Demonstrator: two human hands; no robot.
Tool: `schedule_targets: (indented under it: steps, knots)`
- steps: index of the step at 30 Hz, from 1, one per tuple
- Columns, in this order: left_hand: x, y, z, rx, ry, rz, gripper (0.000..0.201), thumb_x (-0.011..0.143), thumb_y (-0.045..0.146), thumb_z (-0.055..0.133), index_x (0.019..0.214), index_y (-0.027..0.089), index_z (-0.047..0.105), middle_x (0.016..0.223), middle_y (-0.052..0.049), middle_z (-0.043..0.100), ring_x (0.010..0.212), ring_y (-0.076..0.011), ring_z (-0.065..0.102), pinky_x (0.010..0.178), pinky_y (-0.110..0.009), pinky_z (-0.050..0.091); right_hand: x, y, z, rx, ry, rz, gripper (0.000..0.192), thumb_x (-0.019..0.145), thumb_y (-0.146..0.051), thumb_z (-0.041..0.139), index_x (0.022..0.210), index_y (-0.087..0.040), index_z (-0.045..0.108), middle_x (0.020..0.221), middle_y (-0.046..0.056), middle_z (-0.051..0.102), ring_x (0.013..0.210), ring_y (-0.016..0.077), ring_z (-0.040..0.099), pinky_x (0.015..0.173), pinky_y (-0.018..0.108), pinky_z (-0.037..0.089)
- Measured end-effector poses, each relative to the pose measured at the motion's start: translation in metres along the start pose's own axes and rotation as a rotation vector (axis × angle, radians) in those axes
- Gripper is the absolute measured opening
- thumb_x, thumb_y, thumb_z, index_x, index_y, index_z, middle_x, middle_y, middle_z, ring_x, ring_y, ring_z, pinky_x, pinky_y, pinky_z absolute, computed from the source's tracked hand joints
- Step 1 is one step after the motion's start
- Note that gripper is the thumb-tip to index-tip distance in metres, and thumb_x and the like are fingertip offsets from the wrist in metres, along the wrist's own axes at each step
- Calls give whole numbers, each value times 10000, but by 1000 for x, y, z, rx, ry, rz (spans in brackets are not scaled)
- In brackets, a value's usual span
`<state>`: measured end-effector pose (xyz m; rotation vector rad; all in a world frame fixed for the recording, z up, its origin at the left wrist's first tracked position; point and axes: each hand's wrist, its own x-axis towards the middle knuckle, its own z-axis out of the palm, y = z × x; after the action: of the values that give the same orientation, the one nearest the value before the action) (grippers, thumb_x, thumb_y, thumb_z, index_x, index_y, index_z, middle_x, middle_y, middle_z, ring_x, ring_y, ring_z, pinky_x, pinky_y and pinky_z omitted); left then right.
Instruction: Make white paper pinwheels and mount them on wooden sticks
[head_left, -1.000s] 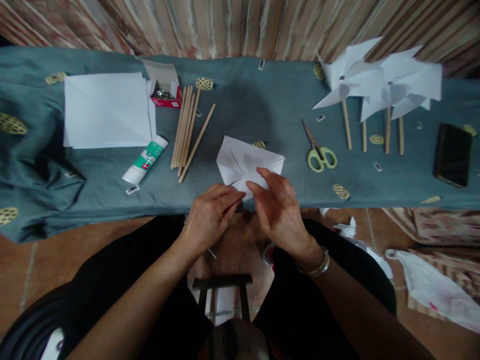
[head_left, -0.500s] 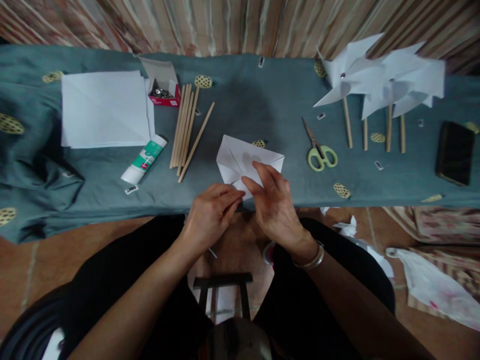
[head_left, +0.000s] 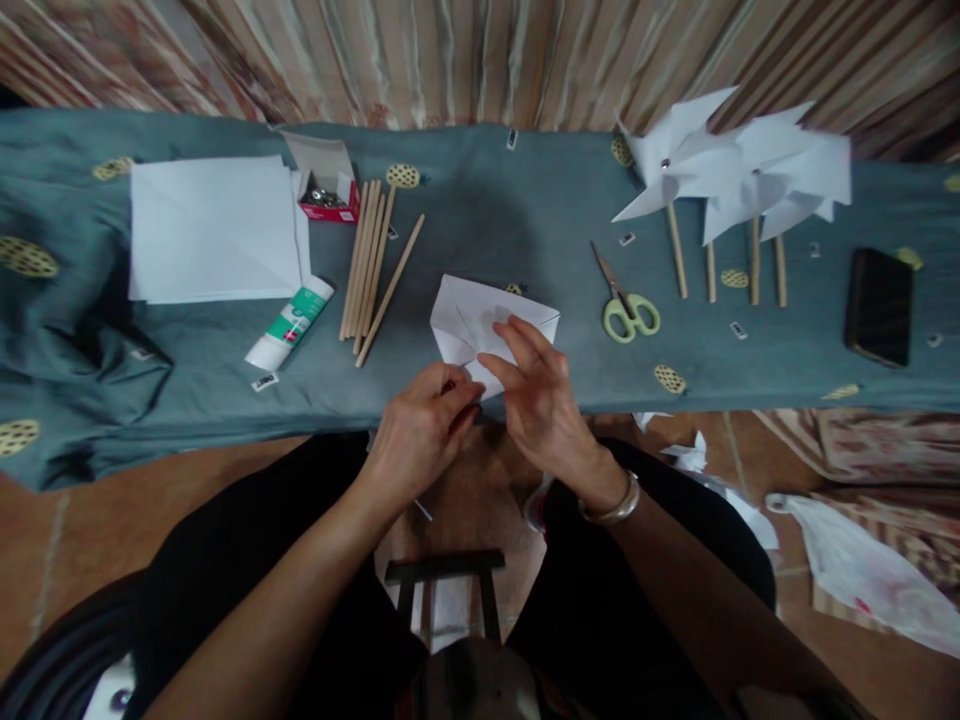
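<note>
Right hand [head_left: 541, 400]: fingers bent and pressing on the near part of the paper [head_left: 480, 318]; thumb and forefinger pinch a flap. Half a second ago the fingers lay flatter over the sheet; now they are more curled and drawn in toward the near corner.
Left hand [head_left: 424, 430]: curled, fingertips pinched on the near corner of the paper, just beside the right thumb. Its pose has hardly changed over the last second.
Paper: a white creased sheet with cut lines, lying at the near edge of the table [head_left: 487, 210], between the sticks and the scissors. It has stayed in the same place; only the fingers on it have shifted.
Meaning of the change: I judge the work is still on one corner of the sheet, a small fold or pinch, not a move of the sheet.
Sticks [head_left: 371, 262]: a bundle of wooden ones left of the paper, one lying askew.
Glue [head_left: 291, 322]: a white and green tube, left of the sticks.
Box [head_left: 324, 190]: small, red, open, with metal bits inside, behind the sticks.
Sheets [head_left: 214, 228]: a white stack at far left.
Scissors [head_left: 622, 300]: green-handled, right of the paper.
Pinwheels [head_left: 739, 170]: white, on sticks, at far right.
Phone [head_left: 879, 305]: dark, at the right end.
</note>
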<state>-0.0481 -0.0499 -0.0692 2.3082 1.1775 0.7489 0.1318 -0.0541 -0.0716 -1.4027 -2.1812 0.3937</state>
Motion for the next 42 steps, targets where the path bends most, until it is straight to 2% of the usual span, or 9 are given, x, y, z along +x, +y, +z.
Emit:
schedule_targets:
  steps: [5,11,15,22,26,28,31,37,42]
  knots:
    - [0,0,1,30,10,1,178,877,127,568,1031,133,656,958,-73,622,895,-190,638,778,-312,559,13,20,-18,61,80,68,494,892,-83,340,1336,-214,513,1435,102,491,1353,245,436,1092,513,387]
    - [2,-2,-2,99,5,43,204,874,131,566,1056,128,658,972,-91,635,886,-200,640,740,-314,563,33,42,-20,-137,87,180,394,943,-213,400,1287,-135,575,1326,160,594,1253,312,523,1048,539,420]
    - [5,-12,-11,166,27,78,231,873,108,536,1064,130,664,1010,-107,640,923,-209,625,763,-332,556,31,41,-30,-144,75,182,360,942,-244,435,1215,-114,631,1192,155,684,1122,291,620,998,478,473]
    - [18,-37,-27,335,148,80,306,851,42,482,1040,175,683,1187,-123,624,1018,-253,571,858,-436,508,3,23,-44,-32,33,285,272,917,-270,509,1045,-146,715,939,87,765,847,233,722,803,357,560]
    - [15,-18,-22,289,197,147,238,899,174,537,1120,171,626,1179,-126,627,1028,-253,553,855,-447,484,-6,20,-40,-71,26,242,261,925,-283,506,1011,-161,720,947,91,759,880,243,713,828,376,549]
    - [11,-5,-14,242,98,211,226,890,274,593,1083,161,625,1086,-114,659,980,-255,559,770,-405,479,-7,21,-39,-103,32,205,274,936,-289,492,1015,-155,716,930,103,751,869,251,706,826,392,547]
    - [5,8,-3,252,-21,188,162,887,236,598,1024,163,642,1027,-92,676,926,-240,569,726,-372,453,-7,22,-38,-147,56,159,280,940,-297,486,1026,-154,710,889,110,737,851,266,686,810,424,547]
    - [-1,2,0,281,38,210,144,909,141,543,999,141,656,973,-83,689,865,-209,599,695,-338,437,-7,21,-40,-42,62,38,357,925,-147,402,1171,-191,657,1227,110,655,1134,271,587,982,496,490]
    - [-8,-5,-8,247,62,169,139,901,156,553,984,145,665,952,-83,699,835,-202,613,701,-335,475,-8,21,-40,61,-16,-12,406,882,-69,385,1148,-196,664,1283,101,629,1183,249,563,1001,492,487]
